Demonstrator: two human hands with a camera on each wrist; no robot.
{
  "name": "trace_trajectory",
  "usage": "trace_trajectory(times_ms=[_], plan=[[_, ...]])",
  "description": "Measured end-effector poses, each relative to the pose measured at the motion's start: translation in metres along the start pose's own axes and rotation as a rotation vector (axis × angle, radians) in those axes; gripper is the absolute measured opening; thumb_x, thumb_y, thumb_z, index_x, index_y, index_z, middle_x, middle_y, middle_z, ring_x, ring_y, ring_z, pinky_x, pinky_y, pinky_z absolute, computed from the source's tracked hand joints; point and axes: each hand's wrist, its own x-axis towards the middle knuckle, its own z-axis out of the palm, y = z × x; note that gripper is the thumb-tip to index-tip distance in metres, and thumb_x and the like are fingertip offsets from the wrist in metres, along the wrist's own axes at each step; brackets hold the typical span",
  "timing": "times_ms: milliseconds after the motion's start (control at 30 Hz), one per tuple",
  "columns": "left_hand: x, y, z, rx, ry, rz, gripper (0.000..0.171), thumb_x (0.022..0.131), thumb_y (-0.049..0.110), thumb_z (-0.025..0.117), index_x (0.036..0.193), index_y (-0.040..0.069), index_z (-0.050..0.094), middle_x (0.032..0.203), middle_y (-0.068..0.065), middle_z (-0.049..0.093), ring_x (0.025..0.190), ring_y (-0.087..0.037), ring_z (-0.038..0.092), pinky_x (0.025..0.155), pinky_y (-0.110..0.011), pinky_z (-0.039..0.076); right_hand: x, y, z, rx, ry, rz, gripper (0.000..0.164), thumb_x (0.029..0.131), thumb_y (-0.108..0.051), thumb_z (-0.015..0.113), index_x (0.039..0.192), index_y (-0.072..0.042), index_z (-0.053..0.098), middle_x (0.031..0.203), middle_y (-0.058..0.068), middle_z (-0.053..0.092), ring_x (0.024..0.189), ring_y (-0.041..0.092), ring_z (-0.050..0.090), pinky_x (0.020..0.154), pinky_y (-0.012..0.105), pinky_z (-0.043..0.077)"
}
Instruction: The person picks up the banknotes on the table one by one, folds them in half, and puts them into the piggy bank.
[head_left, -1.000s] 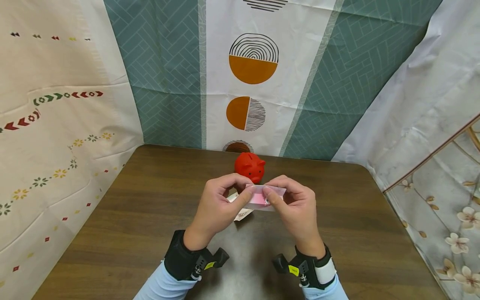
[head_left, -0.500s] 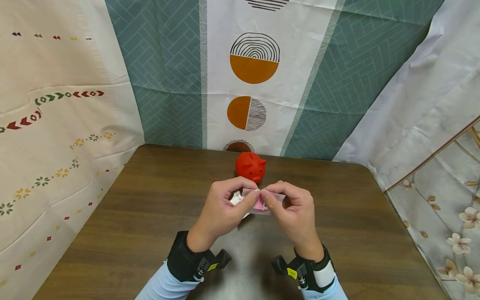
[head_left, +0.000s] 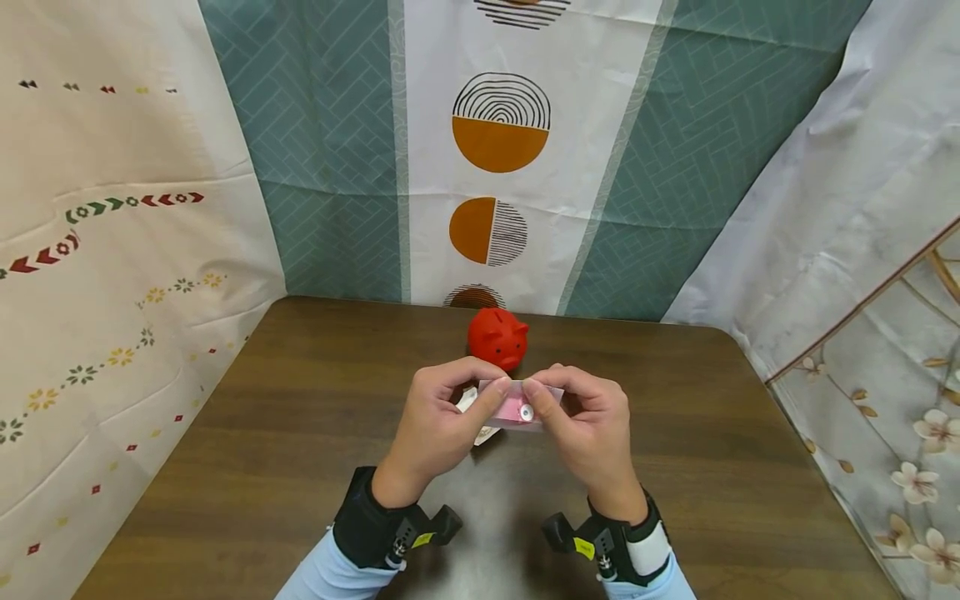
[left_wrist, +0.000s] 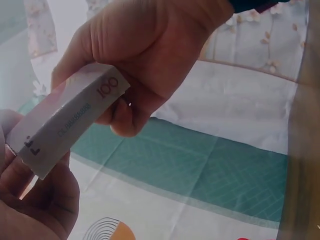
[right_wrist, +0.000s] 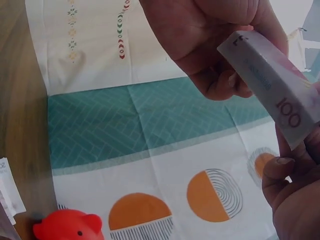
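Spanning the lower part of the head view, a brown wood-grain table (head_left: 262,467) forms the work surface; a pale sheen marks its near middle, between the forearms. A teal and white hanging (head_left: 330,150) with orange and black-lined circles stands behind the table's far edge. A cream cloth (head_left: 112,333) with small coloured motifs borders the left side; a white floral cloth (head_left: 900,400) borders the right.

The folded pink banknote (head_left: 512,410) is located above the table, between the left hand (head_left: 438,421) and the right hand (head_left: 592,425). Its long axis runs crosswise, from one hand to the other. The end printed 100 points to the right hand, and the face bearing that number is turned away from the person. The fold line runs parallel to the long axis. The side toward the head camera shows a pale upper strip, a pink area and a small white round mark beside the right thumb.

The fingers of both hands are bent and pinch the note, one hand at each end, thumbs on the near side.

A red piggy bank (head_left: 498,338) stands upright beyond the hands, snout toward the person. A pale printed paper (head_left: 486,435) lies below the note, partly hidden by the left hand.
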Motion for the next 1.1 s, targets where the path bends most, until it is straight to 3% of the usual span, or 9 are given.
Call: trace_trajectory(times_ms=[200, 433, 667, 1100], plan=[[0.0, 0.001, -0.001, 0.011, 0.037, -0.028, 0.011, 0.093, -0.004, 0.066, 0.097, 0.002, 0.074, 0.082, -0.013, 0.07, 0.071, -0.016, 0.06, 0.061, -0.027, 0.056, -0.001, 0.001, -0.003, -0.027, 0.033, 0.01, 0.01, 0.09, 0.007, 0.069, 0.096, 0.001, 0.075, 0.076, 0.005, 0.068, 0.057, 0.01, 0.045, 0.042, 0.022, 0.033], [-0.001, 0.0, -0.004, -0.014, 0.055, -0.044, 0.011, 0.094, -0.003, 0.066, 0.098, 0.002, 0.075, 0.081, -0.013, 0.07, 0.068, -0.016, 0.058, 0.053, -0.027, 0.05, -0.002, 0.0, -0.006, -0.048, 0.062, 0.029, 0.013, 0.09, 0.01, 0.067, 0.097, 0.002, 0.075, 0.08, 0.005, 0.071, 0.06, 0.011, 0.05, 0.044, 0.025, 0.037], [-0.001, 0.0, -0.005, -0.008, 0.053, -0.061, 0.014, 0.095, -0.002, 0.064, 0.104, -0.001, 0.075, 0.089, -0.016, 0.074, 0.068, -0.016, 0.063, 0.058, -0.03, 0.059, -0.004, 0.001, -0.008, -0.042, 0.09, 0.038, 0.007, 0.094, 0.002, 0.068, 0.097, 0.004, 0.074, 0.088, -0.001, 0.075, 0.063, 0.012, 0.054, 0.046, 0.024, 0.042], [-0.003, -0.002, -0.004, 0.029, 0.088, -0.041, 0.015, 0.096, -0.004, 0.062, 0.104, -0.001, 0.074, 0.092, -0.017, 0.074, 0.068, -0.016, 0.063, 0.061, -0.03, 0.06, -0.006, 0.004, -0.011, -0.048, 0.117, 0.062, 0.009, 0.095, 0.002, 0.066, 0.094, 0.007, 0.073, 0.085, -0.006, 0.075, 0.06, 0.012, 0.052, 0.044, 0.024, 0.04]])
